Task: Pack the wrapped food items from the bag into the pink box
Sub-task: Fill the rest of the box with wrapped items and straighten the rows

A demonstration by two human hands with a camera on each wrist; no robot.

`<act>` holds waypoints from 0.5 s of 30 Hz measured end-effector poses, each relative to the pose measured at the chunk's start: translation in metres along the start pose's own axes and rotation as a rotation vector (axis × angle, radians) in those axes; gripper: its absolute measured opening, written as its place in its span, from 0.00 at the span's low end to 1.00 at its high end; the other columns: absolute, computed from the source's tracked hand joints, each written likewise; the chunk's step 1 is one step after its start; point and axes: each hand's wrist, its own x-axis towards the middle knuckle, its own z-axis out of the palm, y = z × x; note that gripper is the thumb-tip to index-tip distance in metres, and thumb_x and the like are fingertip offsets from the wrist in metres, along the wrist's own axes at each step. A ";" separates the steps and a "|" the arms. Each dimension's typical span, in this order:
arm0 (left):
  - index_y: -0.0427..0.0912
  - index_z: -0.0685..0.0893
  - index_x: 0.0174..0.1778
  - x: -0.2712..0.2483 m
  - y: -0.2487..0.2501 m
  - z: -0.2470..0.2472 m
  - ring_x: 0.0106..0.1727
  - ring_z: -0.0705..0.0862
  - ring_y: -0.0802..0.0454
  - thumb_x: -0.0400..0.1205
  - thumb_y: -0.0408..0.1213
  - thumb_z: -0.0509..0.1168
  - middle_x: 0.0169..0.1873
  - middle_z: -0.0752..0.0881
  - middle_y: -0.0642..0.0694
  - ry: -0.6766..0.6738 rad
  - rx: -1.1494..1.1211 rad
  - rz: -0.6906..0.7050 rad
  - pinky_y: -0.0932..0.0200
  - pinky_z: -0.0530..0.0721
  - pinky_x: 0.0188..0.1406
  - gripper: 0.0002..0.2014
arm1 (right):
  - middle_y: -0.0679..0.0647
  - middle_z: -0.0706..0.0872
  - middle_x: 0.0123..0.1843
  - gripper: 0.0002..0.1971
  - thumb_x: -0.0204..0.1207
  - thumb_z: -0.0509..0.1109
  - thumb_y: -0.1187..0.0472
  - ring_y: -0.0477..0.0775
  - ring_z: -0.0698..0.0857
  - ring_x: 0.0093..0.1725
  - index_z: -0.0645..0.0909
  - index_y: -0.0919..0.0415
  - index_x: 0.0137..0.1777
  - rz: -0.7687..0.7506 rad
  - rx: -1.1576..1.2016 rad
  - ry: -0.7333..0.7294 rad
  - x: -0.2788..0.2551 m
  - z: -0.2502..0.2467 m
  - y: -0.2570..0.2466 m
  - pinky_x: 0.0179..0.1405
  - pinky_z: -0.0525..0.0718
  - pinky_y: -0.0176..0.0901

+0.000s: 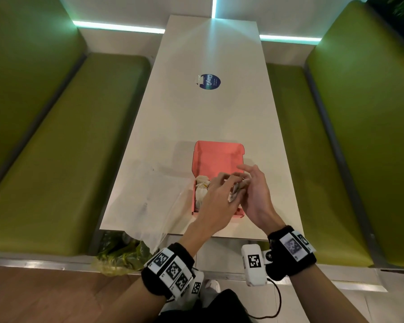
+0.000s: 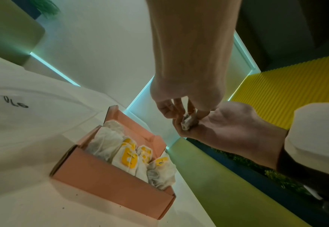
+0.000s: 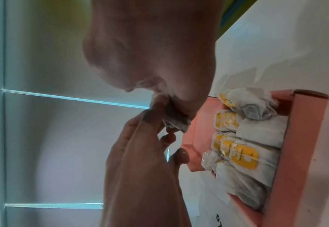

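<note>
Wrapped food items fill the pink box on the table, while left hand and right hand together pinch a small crumpled paper above it, apparently tidying.

A long pale bench runs away from the viewer, with a round dark-blue sticker lying near its middle. Green padded seats flank it on both sides. Teal light strips glow along the white wall at the far end. A yellowish plastic bag of greens sits below the bench's near left corner, above a wooden floor.
</note>
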 end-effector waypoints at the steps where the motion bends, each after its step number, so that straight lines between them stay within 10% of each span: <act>1: 0.49 0.83 0.61 0.000 -0.002 0.000 0.56 0.80 0.50 0.85 0.44 0.66 0.56 0.79 0.50 0.006 0.015 0.003 0.48 0.82 0.55 0.10 | 0.61 0.79 0.53 0.23 0.86 0.57 0.50 0.61 0.76 0.49 0.77 0.66 0.70 0.006 -0.006 -0.010 -0.001 0.001 -0.001 0.48 0.80 0.45; 10: 0.50 0.84 0.45 0.004 0.013 -0.014 0.42 0.81 0.63 0.86 0.40 0.66 0.38 0.85 0.58 0.144 -0.289 -0.198 0.71 0.75 0.43 0.05 | 0.55 0.83 0.38 0.20 0.85 0.57 0.44 0.49 0.74 0.29 0.83 0.59 0.52 0.030 -0.277 -0.011 0.005 -0.006 0.022 0.28 0.71 0.43; 15: 0.48 0.86 0.50 0.009 -0.005 -0.030 0.43 0.85 0.62 0.86 0.37 0.66 0.41 0.88 0.57 0.193 -0.312 -0.228 0.66 0.81 0.43 0.04 | 0.47 0.84 0.48 0.07 0.86 0.64 0.56 0.50 0.82 0.47 0.81 0.53 0.58 -0.343 -0.531 -0.028 0.002 -0.022 0.018 0.42 0.80 0.38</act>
